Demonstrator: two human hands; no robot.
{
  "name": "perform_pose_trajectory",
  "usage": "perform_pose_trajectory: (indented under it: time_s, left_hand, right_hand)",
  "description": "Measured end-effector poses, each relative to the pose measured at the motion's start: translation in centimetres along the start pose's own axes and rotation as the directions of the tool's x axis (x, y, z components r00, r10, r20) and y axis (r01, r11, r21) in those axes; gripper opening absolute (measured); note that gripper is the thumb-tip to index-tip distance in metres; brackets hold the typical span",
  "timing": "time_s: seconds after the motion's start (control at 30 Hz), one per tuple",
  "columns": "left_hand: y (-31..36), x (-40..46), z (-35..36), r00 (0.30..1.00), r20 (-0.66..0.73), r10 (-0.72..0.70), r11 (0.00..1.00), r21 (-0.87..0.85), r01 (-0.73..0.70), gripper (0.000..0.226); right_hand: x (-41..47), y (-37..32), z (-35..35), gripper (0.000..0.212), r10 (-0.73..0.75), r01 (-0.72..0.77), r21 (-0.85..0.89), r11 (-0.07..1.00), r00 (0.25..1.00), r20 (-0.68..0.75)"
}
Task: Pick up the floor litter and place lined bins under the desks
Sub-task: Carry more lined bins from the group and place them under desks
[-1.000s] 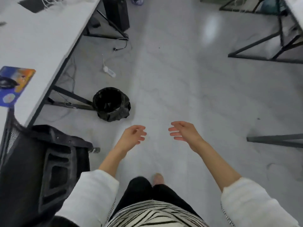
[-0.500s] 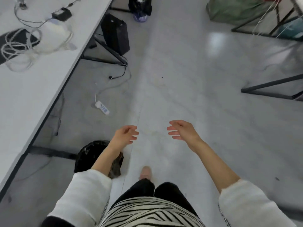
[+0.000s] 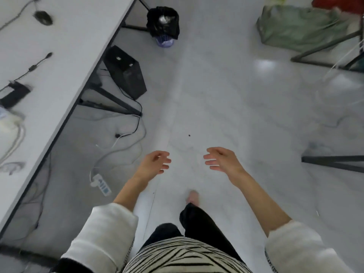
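Note:
A purple bin lined with a black bag (image 3: pixel 163 24) stands on the floor far ahead, beside the end of the white desk (image 3: pixel 65 56); something pale lies inside it. A tiny dark speck of litter (image 3: pixel 189 135) lies on the pale floor just ahead of my hands. My left hand (image 3: pixel 155 162) and my right hand (image 3: pixel 220 159) hang in front of me at waist height, fingers apart and loosely curled, holding nothing.
Under the desk sit a black computer tower (image 3: pixel 126 72), black desk legs (image 3: pixel 110 99), loose cables and a white power strip (image 3: pixel 101 185). A green sack (image 3: pixel 301 30) and black frame legs (image 3: pixel 332 163) are on the right. A mouse (image 3: pixel 43 17) lies on the desk.
I have walked forward along the aisle. The first lined bin by my left side has dropped out of view behind me, and another lined bin has come into view far ahead. Both hands stay empty.

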State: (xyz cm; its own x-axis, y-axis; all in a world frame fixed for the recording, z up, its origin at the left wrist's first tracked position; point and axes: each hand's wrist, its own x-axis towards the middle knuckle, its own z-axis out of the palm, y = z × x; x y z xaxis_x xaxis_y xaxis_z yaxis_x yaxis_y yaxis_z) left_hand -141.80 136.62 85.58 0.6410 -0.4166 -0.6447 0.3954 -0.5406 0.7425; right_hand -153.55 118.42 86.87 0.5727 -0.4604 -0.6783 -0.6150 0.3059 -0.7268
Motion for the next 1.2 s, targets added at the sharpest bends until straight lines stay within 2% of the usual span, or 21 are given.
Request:
perform_pose_trajectory:
  time_s: [0.13,0.3,0.53,0.67,0.87,1.0,1.2]
  left_hand:
    - [10.3,9.3,1.3,1.0,-0.01,0.007,1.0,-0.022,-0.007,0.018]
    - [19.4,20.8,1.2,1.0,-0.017,-0.026,0.999,-0.041,0.026,0.019]
    - [37.2,43.0,-1.6,0.998,-0.061,0.02,0.998,-0.051,-0.023,0.02]
    - [47.8,53.7,-2.4,0.996,-0.073,0.041,0.999,-0.02,-0.043,0.019]
    - [59.5,68.0,0.1,1.0,-0.03,0.009,1.0,-0.019,-0.01,0.014]
    - [70.2,81.1,2.8,0.998,-0.063,-0.001,0.998,-0.066,-0.003,0.014]
    - [83.8,92.2,1.9,0.995,-0.1,0.02,0.998,-0.065,-0.027,0.018]
  right_hand:
    - [9.8,-10.3,-3.4,0.02,-0.008,0.008,-0.011,1.0,1.0,-0.004]
    - [21.2,-20.3,-5.5,0.019,0.013,-0.011,-0.04,0.999,0.999,0.044]
    - [42.1,-39.5,-7.3,0.017,-0.04,0.045,-0.111,0.993,0.998,0.047]
    - [51.4,-50.3,-9.6,0.016,-0.066,0.068,-0.061,0.996,0.997,0.04]
    - [66.2,-62.0,-14.5,0.02,-0.039,0.042,-0.053,0.998,0.997,0.063]
    - [79.6,-72.6,-18.9,0.018,-0.06,0.065,-0.059,0.996,0.994,0.097]
    - [93.4,-87.5,-22.5,0.015,-0.06,0.072,-0.102,0.992,0.992,0.112]
